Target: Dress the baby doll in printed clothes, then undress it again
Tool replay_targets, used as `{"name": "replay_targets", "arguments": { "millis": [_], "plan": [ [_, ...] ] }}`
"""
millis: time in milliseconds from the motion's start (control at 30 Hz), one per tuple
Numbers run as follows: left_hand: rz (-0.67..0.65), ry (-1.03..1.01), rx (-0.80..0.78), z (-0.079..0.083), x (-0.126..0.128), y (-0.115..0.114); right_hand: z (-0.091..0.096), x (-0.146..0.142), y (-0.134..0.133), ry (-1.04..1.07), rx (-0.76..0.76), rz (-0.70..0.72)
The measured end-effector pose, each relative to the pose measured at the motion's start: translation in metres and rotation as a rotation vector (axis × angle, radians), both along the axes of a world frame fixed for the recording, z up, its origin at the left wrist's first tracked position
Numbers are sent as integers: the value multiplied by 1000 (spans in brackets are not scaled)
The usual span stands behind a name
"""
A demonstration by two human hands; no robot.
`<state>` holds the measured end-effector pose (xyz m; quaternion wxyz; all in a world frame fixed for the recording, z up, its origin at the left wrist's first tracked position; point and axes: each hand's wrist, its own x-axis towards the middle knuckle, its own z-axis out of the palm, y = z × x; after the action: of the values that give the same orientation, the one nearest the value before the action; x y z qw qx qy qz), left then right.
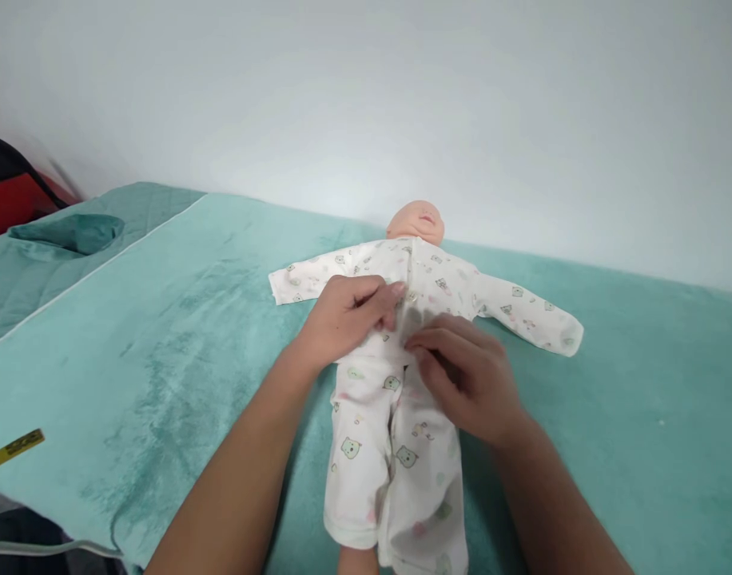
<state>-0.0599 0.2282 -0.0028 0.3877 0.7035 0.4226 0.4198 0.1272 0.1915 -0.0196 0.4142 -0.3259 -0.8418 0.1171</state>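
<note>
Doll (417, 222) in patterned shirt (441, 275), centre frame.
My left hand (355, 313) pinches its front edge between fingers; my right hand (471, 374) pinches lower down.

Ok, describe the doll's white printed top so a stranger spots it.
Below the pale wall, a peach-headed doll lies on plush teal cloth. Its white fabric top, printed with animals, has the left hand and right hand at its front. Unlike the matching white printed trousers below, it has two outspread long sleeves.
</note>
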Motion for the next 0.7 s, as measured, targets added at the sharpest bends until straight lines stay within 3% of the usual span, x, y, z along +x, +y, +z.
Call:
{"name": "replay_targets", "arguments": {
  "millis": [100, 233, 367, 467, 533, 600, 700],
  "plan": [
    [63, 69, -46, -1, -1, 0, 3, -1, -2, -60, -71, 25],
    [179, 131, -31, -5, -3, 6, 4, 3, -6, 59, -243, 3],
    [373, 274, 9, -14, -9, 17, -1, 9, -6, 404, -429, -43],
    [479, 390, -7, -20, -13, 21, -4, 8, -1, 681, -428, -187],
    [434, 411, -81, -22, -15, 21, -5, 6, 3, 703, -405, -347],
    [303, 391, -180, -20, -18, 19, -4, 4, 7, 594, -464, -463],
    [127, 366, -288, -14, -23, 15, -1, 5, 9, 418, -623, -488]
  ]
}}
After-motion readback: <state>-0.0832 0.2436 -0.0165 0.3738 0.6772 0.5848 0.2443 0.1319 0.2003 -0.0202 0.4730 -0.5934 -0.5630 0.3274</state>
